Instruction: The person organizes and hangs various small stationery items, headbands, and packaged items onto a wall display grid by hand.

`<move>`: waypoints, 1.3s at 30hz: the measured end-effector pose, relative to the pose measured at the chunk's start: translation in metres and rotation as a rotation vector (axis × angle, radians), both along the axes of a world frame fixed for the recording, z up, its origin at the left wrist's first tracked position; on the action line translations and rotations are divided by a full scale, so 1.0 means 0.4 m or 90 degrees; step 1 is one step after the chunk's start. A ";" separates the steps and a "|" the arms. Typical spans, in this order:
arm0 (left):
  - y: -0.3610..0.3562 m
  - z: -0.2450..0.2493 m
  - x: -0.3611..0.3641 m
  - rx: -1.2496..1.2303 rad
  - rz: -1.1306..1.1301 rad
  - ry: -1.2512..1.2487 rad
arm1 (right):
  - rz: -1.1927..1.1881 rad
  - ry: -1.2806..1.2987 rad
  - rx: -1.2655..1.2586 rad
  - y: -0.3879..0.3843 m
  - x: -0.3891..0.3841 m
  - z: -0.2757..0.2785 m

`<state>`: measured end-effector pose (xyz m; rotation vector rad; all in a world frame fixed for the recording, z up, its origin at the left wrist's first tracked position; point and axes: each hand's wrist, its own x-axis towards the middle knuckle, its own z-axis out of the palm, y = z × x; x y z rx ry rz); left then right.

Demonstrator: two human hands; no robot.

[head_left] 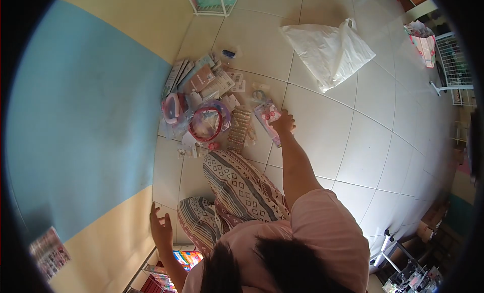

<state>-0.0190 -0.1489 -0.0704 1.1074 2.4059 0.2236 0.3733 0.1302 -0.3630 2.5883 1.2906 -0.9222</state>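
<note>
My right hand (pixel 284 122) is down at the floor with its fingers curled at the edge of a pink packet (pixel 266 113) with a bow-shaped pink piece on it. Against the wall, my left hand (pixel 161 229) hangs with its fingers apart and nothing in them. Left of the packet lies a card of small beads or studs (pixel 238 129). Beside that card are a red headband (pixel 205 138) and a purple one in clear wrapping. A small clear bag (pixel 258 95) rests just above the packet.
Cards and boxes (pixel 200 79) are heaped by the wall (pixel 96 101). A dark blue small item (pixel 228 54) lies above them. Farther right is a white plastic bag (pixel 330 53). A white wire rack (pixel 455 61) stands at the far right.
</note>
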 end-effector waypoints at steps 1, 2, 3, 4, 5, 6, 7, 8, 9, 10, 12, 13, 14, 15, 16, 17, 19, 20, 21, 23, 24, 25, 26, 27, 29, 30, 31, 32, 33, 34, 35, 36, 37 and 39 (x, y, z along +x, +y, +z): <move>0.009 -0.008 0.005 -0.003 -0.013 -0.026 | -0.026 0.015 -0.054 0.003 -0.001 0.013; 0.020 -0.014 0.014 -0.004 -0.026 -0.052 | -0.051 0.030 -0.107 0.005 -0.002 0.024; 0.042 -0.006 0.035 -0.007 -0.023 -0.069 | -0.057 0.031 -0.108 0.001 0.002 0.018; 0.046 -0.017 0.035 -0.005 -0.039 -0.082 | -0.061 0.032 -0.107 -0.012 0.008 0.004; 0.045 -0.036 0.032 -0.001 -0.055 -0.093 | -0.064 0.035 -0.105 -0.022 0.011 -0.009; 0.041 -0.052 0.030 0.003 -0.070 -0.103 | -0.048 0.046 -0.086 -0.032 0.015 -0.020; 0.044 -0.062 0.036 0.034 -0.070 -0.125 | -0.031 0.058 -0.068 -0.042 0.022 -0.032; 0.045 -0.063 0.044 0.046 -0.075 -0.131 | -0.015 0.070 -0.050 -0.057 0.028 -0.045; 0.057 -0.063 0.061 0.061 -0.080 -0.137 | -0.025 0.095 -0.036 -0.064 0.028 -0.042; 0.061 -0.061 0.079 0.073 -0.085 -0.142 | -0.034 0.122 -0.024 -0.078 0.027 -0.037; 0.061 -0.066 0.100 0.087 -0.115 -0.141 | -0.043 0.166 0.025 -0.099 0.028 -0.033; 0.057 -0.066 0.107 0.092 -0.142 -0.135 | -0.043 0.185 0.057 -0.115 0.030 -0.033; 0.053 -0.065 0.113 0.097 -0.168 -0.126 | -0.041 0.206 0.090 -0.125 0.031 -0.032; 0.045 -0.059 0.120 0.096 -0.163 -0.142 | -0.036 0.258 0.113 -0.135 0.033 -0.023; 0.042 -0.056 0.128 0.099 -0.159 -0.158 | -0.029 0.311 0.141 -0.133 0.038 -0.010; 0.042 -0.053 0.138 0.106 -0.155 -0.173 | -0.021 0.363 0.170 -0.127 0.036 0.003; 0.045 -0.049 0.154 0.131 -0.125 -0.288 | -0.030 0.617 0.158 -0.121 0.008 0.119; 0.047 -0.042 0.163 0.143 -0.109 -0.344 | -0.031 0.746 0.143 -0.121 -0.013 0.200; 0.063 -0.020 0.182 0.147 -0.096 -0.409 | -0.004 0.822 0.115 -0.122 -0.042 0.281; 0.084 -0.039 0.211 0.214 -0.118 -0.487 | 0.057 0.973 0.048 -0.136 -0.112 0.442; 0.106 -0.027 0.238 0.261 -0.092 -0.558 | 0.082 0.985 0.030 -0.150 -0.152 0.521; 0.126 -0.013 0.263 0.310 -0.069 -0.627 | 0.108 0.996 0.011 -0.168 -0.196 0.596; 0.134 -0.008 0.277 0.314 -0.029 -0.655 | 0.134 1.007 -0.011 -0.185 -0.238 0.637; 0.139 -0.011 0.286 0.319 0.010 -0.683 | 0.204 1.000 -0.015 -0.195 -0.274 0.652; 0.121 -0.012 0.274 0.367 0.069 -0.676 | 0.186 1.039 -0.037 -0.221 -0.336 0.682; 0.110 -0.011 0.261 0.407 0.088 -0.641 | 0.176 1.057 -0.048 -0.231 -0.366 0.697; 0.099 -0.007 0.249 0.445 0.106 -0.608 | 0.221 1.041 -0.022 -0.238 -0.391 0.714; 0.085 -0.003 0.237 0.489 0.135 -0.596 | 0.261 1.023 0.003 -0.248 -0.411 0.731; 0.067 0.001 0.228 0.530 0.165 -0.587 | 0.296 1.001 0.028 -0.263 -0.428 0.745; 0.050 0.005 0.223 0.568 0.195 -0.580 | 0.311 1.007 0.015 -0.276 -0.448 0.754; 0.027 0.010 0.212 0.566 0.211 -0.604 | 0.320 1.009 0.001 -0.292 -0.468 0.757; 0.004 0.033 0.200 0.558 0.225 -0.627 | 0.323 1.012 -0.013 -0.315 -0.479 0.753; -0.011 0.043 0.187 0.552 0.236 -0.651 | 0.363 0.964 0.033 -0.340 -0.492 0.747; -0.038 0.023 0.176 0.583 0.255 -0.668 | 0.440 0.861 0.117 -0.393 -0.519 0.728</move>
